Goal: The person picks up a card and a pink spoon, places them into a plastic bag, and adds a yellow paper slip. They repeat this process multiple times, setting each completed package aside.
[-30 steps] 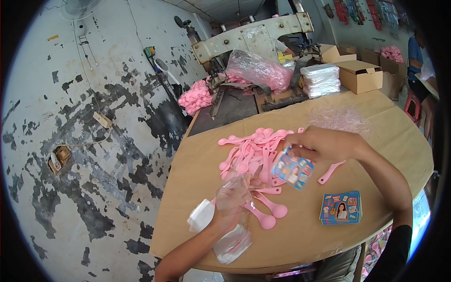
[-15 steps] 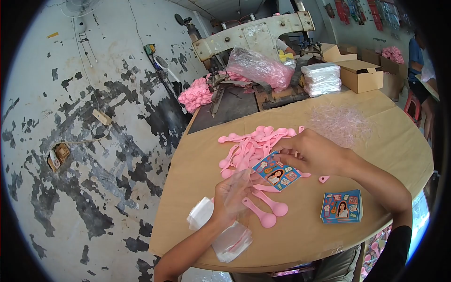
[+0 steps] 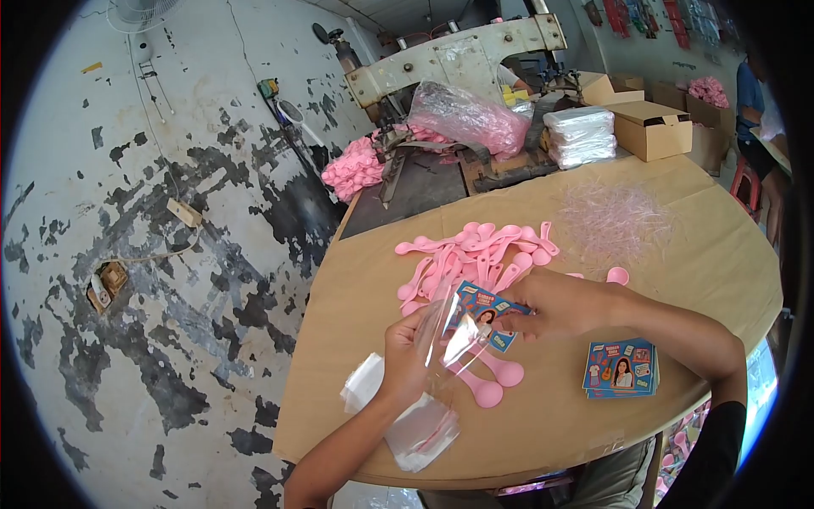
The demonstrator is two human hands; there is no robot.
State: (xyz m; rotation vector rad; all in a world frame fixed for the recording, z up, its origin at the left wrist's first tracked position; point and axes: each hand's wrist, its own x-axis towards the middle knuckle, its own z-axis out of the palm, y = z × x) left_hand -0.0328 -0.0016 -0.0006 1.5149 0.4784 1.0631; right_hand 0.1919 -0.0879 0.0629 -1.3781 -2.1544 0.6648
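Note:
My left hand (image 3: pixel 409 355) pinches a clear plastic bag (image 3: pixel 441 327) by its left side. With my right hand (image 3: pixel 555 307) I grip a blue printed card (image 3: pixel 476 304) by its right edge; the card overlaps the bag, and glare hides whether it is inside. Behind the hands lies a pile of pink spoons (image 3: pixel 462 259), and two spoons (image 3: pixel 506 371) rest just below the card. A stack of similar cards (image 3: pixel 621 370) sits to the right. Under my left forearm is a spread of clear bags (image 3: pixel 420 431).
Thin clear shreds (image 3: pixel 615 220) lie at the table's (image 3: pixel 712 246) back right. Farther back stand a metal press (image 3: pixel 458 61), wrapped pink goods (image 3: pixel 471 119), stacked clear packs (image 3: pixel 581 136) and an open carton (image 3: pixel 653 129). A person (image 3: pixel 753 110) is at the far right.
The bag and card have come together, the card now behind or within the clear film. My right hand has moved slightly down, and spoons it covered now show.

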